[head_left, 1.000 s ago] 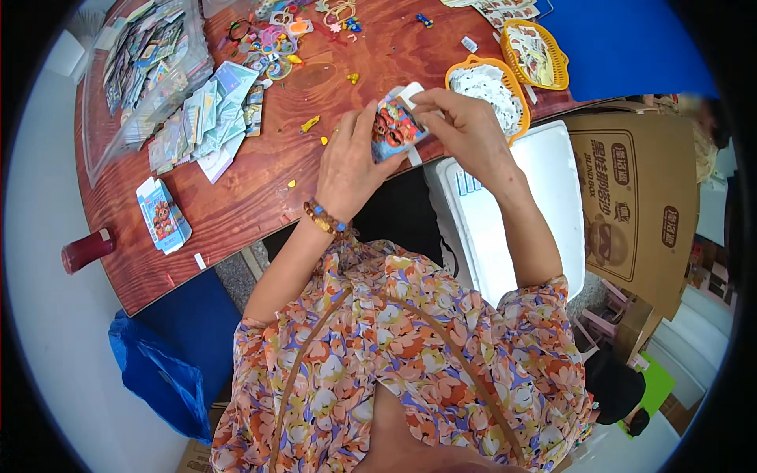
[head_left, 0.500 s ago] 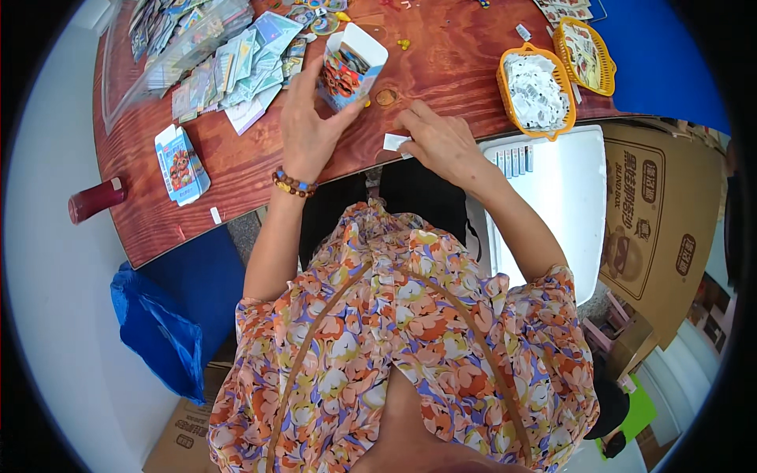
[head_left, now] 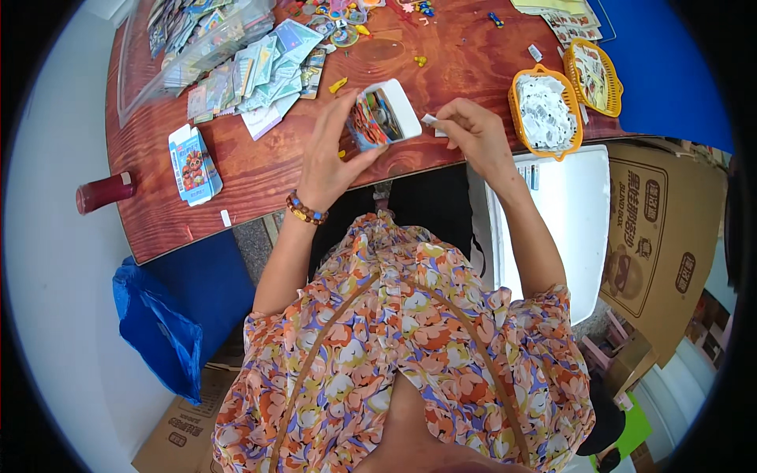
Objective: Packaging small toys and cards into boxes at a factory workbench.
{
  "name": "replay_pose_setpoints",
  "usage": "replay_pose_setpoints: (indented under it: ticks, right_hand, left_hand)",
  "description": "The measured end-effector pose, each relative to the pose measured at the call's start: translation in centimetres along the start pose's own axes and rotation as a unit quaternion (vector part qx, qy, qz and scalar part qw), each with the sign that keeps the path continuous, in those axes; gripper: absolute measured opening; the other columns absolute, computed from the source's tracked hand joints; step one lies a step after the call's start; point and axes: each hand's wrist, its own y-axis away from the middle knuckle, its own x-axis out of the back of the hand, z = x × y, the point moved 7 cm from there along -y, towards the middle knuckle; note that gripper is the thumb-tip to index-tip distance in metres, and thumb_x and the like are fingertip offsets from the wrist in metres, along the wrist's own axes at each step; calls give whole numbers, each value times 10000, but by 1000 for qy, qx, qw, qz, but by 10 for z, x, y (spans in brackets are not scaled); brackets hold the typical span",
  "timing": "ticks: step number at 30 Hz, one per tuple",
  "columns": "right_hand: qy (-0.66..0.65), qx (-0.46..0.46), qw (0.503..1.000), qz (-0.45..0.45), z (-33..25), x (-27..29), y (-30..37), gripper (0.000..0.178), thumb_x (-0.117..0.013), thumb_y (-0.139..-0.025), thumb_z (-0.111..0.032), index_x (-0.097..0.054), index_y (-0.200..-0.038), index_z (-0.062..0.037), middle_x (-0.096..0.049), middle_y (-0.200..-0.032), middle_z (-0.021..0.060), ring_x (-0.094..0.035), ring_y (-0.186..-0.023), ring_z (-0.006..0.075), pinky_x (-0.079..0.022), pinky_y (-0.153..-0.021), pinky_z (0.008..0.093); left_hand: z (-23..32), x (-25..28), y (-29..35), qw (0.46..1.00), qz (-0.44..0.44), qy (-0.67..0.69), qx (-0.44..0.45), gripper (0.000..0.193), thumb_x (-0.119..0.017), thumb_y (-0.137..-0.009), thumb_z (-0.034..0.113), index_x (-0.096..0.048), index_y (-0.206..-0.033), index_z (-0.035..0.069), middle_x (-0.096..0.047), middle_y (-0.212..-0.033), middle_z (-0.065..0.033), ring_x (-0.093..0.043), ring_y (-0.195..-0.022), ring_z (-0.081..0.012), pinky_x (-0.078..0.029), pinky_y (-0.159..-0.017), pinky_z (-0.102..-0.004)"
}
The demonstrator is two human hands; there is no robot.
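Thumb and fingers of the right hand (head_left: 478, 140) pinch a small white slip (head_left: 430, 119), its tip pointing left, just right of the open box (head_left: 404, 110). From the left, the left hand (head_left: 327, 146) clasps this box, mouth tilted right, over the table's (head_left: 272, 169) near side.

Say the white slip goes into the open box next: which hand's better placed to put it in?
Probably the right hand: it pinches the white slip close beside the open box, while the left hand is occupied holding that box.
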Motion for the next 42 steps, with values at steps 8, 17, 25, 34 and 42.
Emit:
replay_pose_setpoints:
  ticks: [8,17,25,34,42]
  right_hand:
    - [-122,76,985,97,-59,38,20,102,-635,-953,-48,-683,-1034,-9,-670,-848,3,-538,-598,18,-403,-517,154]
    - [91,286,951,74,-124,39,39,105,-648,-914,-28,-718,-990,-9,-658,-862,65,-614,-668,121,-466,-583,238]
    - [307,203,927,78,-106,20,21,116,-653,-906,-100,-700,-1000,-53,-683,-911,103,-674,-777,289,-520,-672,361]
    - [200,154,966,57,-95,22,4,260,-639,-928,-124,-678,-1171,-40,-717,-979,156,-699,-815,290,-544,-721,354]
    - [-1,79,990,119,-76,69,13,217,-623,-963,-108,-695,-1148,-20,-736,-870,47,-593,-534,79,-473,-517,216]
  left_hand:
    - [2,-12,0,998,-40,46,6,845,-846,-683,69,-464,-1436,39,-537,-1411,-169,-516,-1301,-345,-450,-1063,-423]
    - [4,-20,1,997,-33,67,1,872,-852,-660,55,-462,-1440,30,-535,-1417,-165,-542,-1261,-336,-463,-1046,-423]
    - [34,-32,-11,995,-36,-82,-54,802,-842,-726,161,-469,-1424,27,-556,-1280,-167,-585,-1145,-356,-505,-931,-430]
    - [35,-37,-17,997,-16,-69,-13,773,-831,-734,183,-476,-1402,26,-556,-1257,-176,-590,-1120,-363,-514,-906,-434]
    - [34,-43,-21,998,-22,-62,1,715,-824,-766,193,-492,-1363,-19,-573,-1217,-215,-588,-1112,-377,-502,-914,-433]
